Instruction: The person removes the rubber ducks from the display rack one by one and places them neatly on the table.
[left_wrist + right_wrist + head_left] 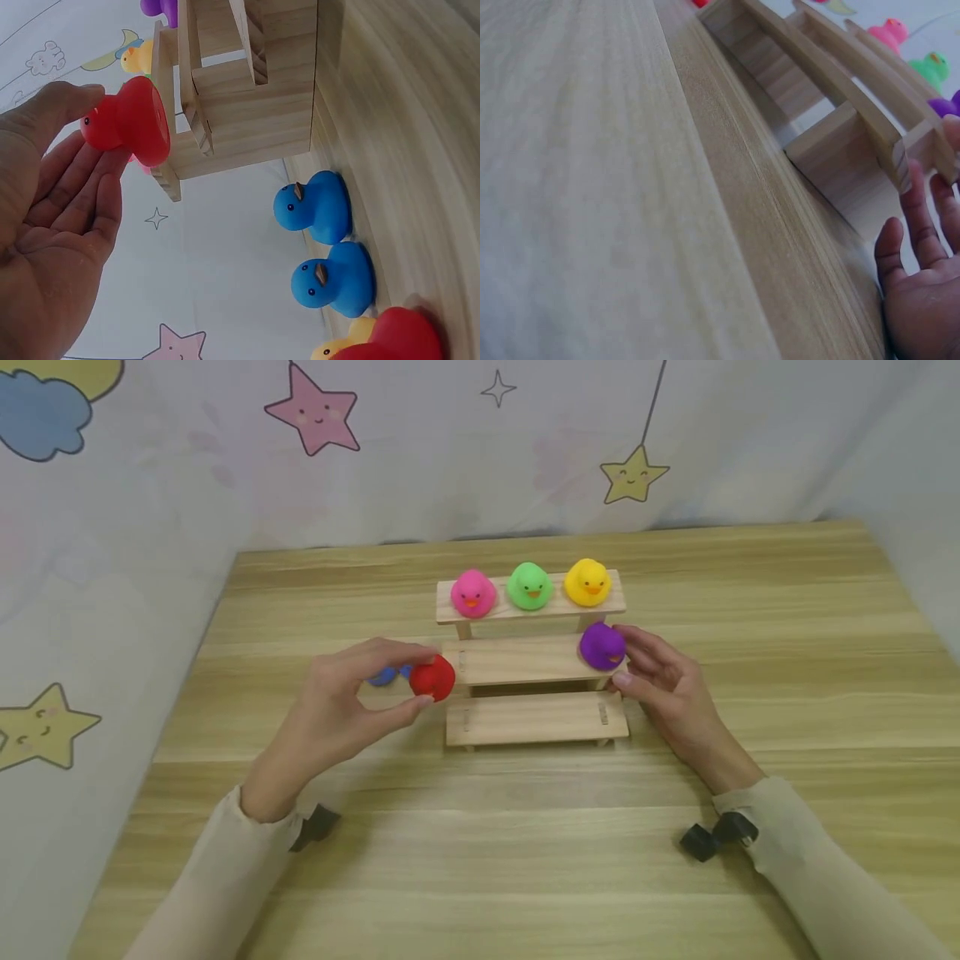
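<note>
My left hand (341, 697) pinches a red rubber duck (432, 678) between thumb and fingers, just left of a three-tier wooden stand (517, 662). In the left wrist view the red duck (133, 120) is clear of the stand. A purple rubber duck (602, 647) sits at the right end of the middle tier. Beside it is my right hand (675, 693), its fingertips at the duck's right side and the thumb by the tier's end. The right wrist view cuts off most of the purple duck (946, 106).
On the top tier stand a pink duck (473, 594), a green duck (530, 587) and a yellow duck (588, 582). Left of the stand, partly hidden by my left hand, are blue ducks (313, 208). Another red duck (405, 335) and a yellow one (341, 346) lie beyond them.
</note>
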`<state>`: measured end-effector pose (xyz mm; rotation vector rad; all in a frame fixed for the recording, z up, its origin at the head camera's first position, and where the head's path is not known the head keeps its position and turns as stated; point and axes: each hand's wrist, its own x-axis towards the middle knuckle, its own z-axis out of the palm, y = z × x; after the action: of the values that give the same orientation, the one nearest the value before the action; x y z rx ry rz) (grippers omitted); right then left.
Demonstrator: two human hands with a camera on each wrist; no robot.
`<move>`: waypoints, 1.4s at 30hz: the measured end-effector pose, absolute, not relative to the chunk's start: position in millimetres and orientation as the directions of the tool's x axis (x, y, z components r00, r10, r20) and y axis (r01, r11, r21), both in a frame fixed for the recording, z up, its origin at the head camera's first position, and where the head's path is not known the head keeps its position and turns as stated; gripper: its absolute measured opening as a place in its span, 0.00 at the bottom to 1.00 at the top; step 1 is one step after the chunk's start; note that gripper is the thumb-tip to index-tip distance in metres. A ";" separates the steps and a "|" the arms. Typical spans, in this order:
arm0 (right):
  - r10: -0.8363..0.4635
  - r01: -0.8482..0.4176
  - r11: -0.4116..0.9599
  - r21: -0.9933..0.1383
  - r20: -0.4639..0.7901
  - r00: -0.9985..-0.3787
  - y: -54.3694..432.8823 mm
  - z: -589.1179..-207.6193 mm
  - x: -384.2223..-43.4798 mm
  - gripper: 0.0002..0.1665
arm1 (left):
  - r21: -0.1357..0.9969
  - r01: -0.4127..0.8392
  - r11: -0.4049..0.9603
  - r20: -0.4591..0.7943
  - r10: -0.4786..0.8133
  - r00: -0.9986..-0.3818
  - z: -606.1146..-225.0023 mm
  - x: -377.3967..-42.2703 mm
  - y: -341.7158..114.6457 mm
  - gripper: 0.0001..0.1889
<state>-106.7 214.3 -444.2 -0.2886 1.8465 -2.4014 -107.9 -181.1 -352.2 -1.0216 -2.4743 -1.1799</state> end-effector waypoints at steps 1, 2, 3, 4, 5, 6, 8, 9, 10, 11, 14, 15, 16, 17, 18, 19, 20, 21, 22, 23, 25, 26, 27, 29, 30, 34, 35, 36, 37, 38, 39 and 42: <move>-0.194 -0.038 -0.263 -0.964 0.091 -0.977 214.7 -444.4 -106.8 0.36 | 0.598 0.671 0.438 0.459 0.500 -0.735 -353.0 -107.9 -181.8 0.26; -0.196 -0.039 -0.268 -0.963 0.094 -0.976 215.0 -444.7 -106.9 0.36 | 0.596 0.673 0.438 0.459 0.501 -0.733 -353.8 -107.9 -182.4 0.27; -0.201 -0.041 -0.273 -0.961 0.098 -0.975 215.3 -444.9 -107.2 0.36 | 0.593 0.675 0.439 0.461 0.502 -0.731 -354.7 -107.9 -183.2 0.27; -0.205 -0.043 -0.278 -0.960 0.103 -0.973 215.3 -445.0 -107.4 0.36 | 0.589 0.678 0.440 0.464 0.503 -0.729 -355.6 -107.9 -184.1 0.27; -0.208 -0.046 -0.284 -0.958 0.109 -0.972 215.1 -445.4 -107.6 0.36 | 0.585 0.680 0.442 0.466 0.503 -0.728 -356.6 -107.6 -185.1 0.28; -0.211 -0.048 -0.292 -0.955 0.113 -0.971 214.9 -445.6 -107.8 0.36 | 0.581 0.682 0.445 0.469 0.502 -0.727 -357.6 -107.4 -186.3 0.28; -0.217 -0.053 -0.297 -0.953 0.121 -0.968 214.5 -445.9 -108.1 0.36 | 0.572 0.683 0.453 0.474 0.497 -0.727 -359.6 -106.5 -188.9 0.29; -0.218 -0.055 -0.297 -0.953 0.124 -0.968 214.1 -446.1 -108.1 0.36 | 0.569 0.683 0.458 0.476 0.493 -0.728 -360.6 -105.9 -190.2 0.29; -0.215 -0.056 -0.295 -0.954 0.124 -0.969 213.7 -446.2 -108.0 0.36 | 0.566 0.682 0.463 0.477 0.490 -0.729 -361.6 -105.3 -191.5 0.29; -0.213 -0.056 -0.296 -0.954 0.123 -0.969 213.5 -446.3 -107.8 0.36 | 0.565 0.681 0.466 0.478 0.487 -0.731 -362.4 -104.6 -192.8 0.29; -0.206 -0.051 -0.290 -0.956 0.115 -0.972 213.4 -446.0 -107.0 0.36 | 0.564 0.679 0.471 0.481 0.481 -0.733 -364.6 -103.0 -195.7 0.29; -0.205 -0.050 -0.290 -0.956 0.113 -0.972 213.6 -445.8 -106.7 0.36 | 0.561 0.679 0.474 0.483 0.479 -0.733 -365.3 -102.5 -196.4 0.29; -0.204 -0.049 -0.290 -0.956 0.111 -0.973 213.7 -445.7 -106.5 0.36 | 0.557 0.680 0.477 0.485 0.478 -0.733 -366.0 -102.0 -197.1 0.29; -0.203 -0.048 -0.290 -0.956 0.110 -0.973 213.9 -445.7 -106.2 0.36 | 0.556 0.679 0.479 0.485 0.477 -0.733 -366.7 -101.5 -197.7 0.29; -0.202 -0.048 -0.289 -0.956 0.110 -0.973 214.0 -445.7 -106.1 0.36 | 0.553 0.679 0.483 0.484 0.476 -0.734 -367.4 -101.1 -198.2 0.29; -0.202 -0.047 -0.289 -0.956 0.109 -0.973 214.0 -445.7 -106.1 0.36 | 0.551 0.678 0.487 0.483 0.476 -0.735 -368.2 -100.6 -198.9 0.29; -0.202 -0.048 -0.287 -0.957 0.109 -0.973 214.1 -445.9 -106.1 0.36 | 0.548 0.677 0.491 0.482 0.475 -0.736 -369.0 -100.2 -199.5 0.29; -0.202 -0.049 -0.287 -0.957 0.110 -0.973 214.2 -446.0 -106.1 0.36 | 0.546 0.675 0.496 0.481 0.474 -0.737 -369.9 -99.8 -200.3 0.29; -0.202 -0.049 -0.284 -0.958 0.110 -0.973 214.3 -446.3 -106.2 0.36 | 0.544 0.674 0.501 0.479 0.474 -0.739 -370.8 -99.5 -201.1 0.29; -0.202 -0.050 -0.284 -0.958 0.111 -0.973 214.4 -446.5 -106.3 0.36 | 0.540 0.672 0.507 0.477 0.474 -0.740 -371.7 -99.2 -201.8 0.29; -0.202 -0.051 -0.281 -0.959 0.110 -0.973 215.0 -447.0 -106.4 0.37 | 0.533 0.666 0.522 0.470 0.472 -0.746 -373.6 -98.5 -203.6 0.29; -0.202 -0.050 -0.279 -0.959 0.110 -0.973 215.4 -447.2 -106.6 0.37 | 0.530 0.661 0.532 0.465 0.470 -0.751 -374.6 -98.0 -204.5 0.29; -0.201 -0.050 -0.276 -0.960 0.109 -0.973 215.7 -447.4 -106.8 0.37 | 0.527 0.655 0.541 0.459 0.468 -0.755 -375.5 -97.5 -205.4 0.29; -0.203 -0.047 -0.274 -0.961 0.106 -0.974 216.2 -447.6 -107.2 0.37 | 0.527 0.638 0.562 0.441 0.460 -0.770 -377.3 -96.2 -207.4 0.28; -0.203 -0.045 -0.272 -0.961 0.104 -0.974 216.5 -447.7 -107.4 0.37 | 0.531 0.627 0.570 0.430 0.456 -0.779 -378.2 -95.4 -208.5 0.28; -0.206 -0.042 -0.266 -0.963 0.099 -0.974 216.3 -447.1 -107.7 0.37 | 0.541 0.591 0.598 0.396 0.439 -0.807 -381.8 -93.0 -212.8 0.28; -0.206 -0.042 -0.267 -0.963 0.099 -0.974 216.1 -447.0 -107.7 0.37 | 0.543 0.585 0.603 0.390 0.436 -0.811 -382.6 -92.8 -213.8 0.27; -0.208 -0.044 -0.268 -0.962 0.102 -0.973 216.2 -447.0 -107.4 0.37 | 0.544 0.580 0.607 0.384 0.435 -0.814 -383.4 -92.6 -214.7 0.27; -0.209 -0.045 -0.268 -0.962 0.104 -0.972 216.2 -447.0 -107.2 0.37 | 0.543 0.575 0.612 0.379 0.433 -0.818 -384.3 -92.4 -215.6 0.27; -0.209 -0.046 -0.268 -0.962 0.104 -0.972 216.2 -447.0 -107.1 0.37 | 0.543 0.571 0.615 0.375 0.431 -0.821 -385.1 -92.2 -216.4 0.27; -0.208 -0.046 -0.268 -0.962 0.104 -0.973 216.1 -446.9 -106.9 0.37 | 0.545 0.567 0.617 0.371 0.430 -0.823 -386.1 -92.1 -217.4 0.27; -0.206 -0.045 -0.270 -0.962 0.103 -0.973 215.8 -446.8 -106.9 0.36 | 0.554 0.560 0.616 0.364 0.425 -0.828 -389.2 -91.9 -220.3 0.27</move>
<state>-106.9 215.8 -446.8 -0.3170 1.8321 -2.4041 -91.9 -220.3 -389.2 -0.8158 -2.6427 -1.0078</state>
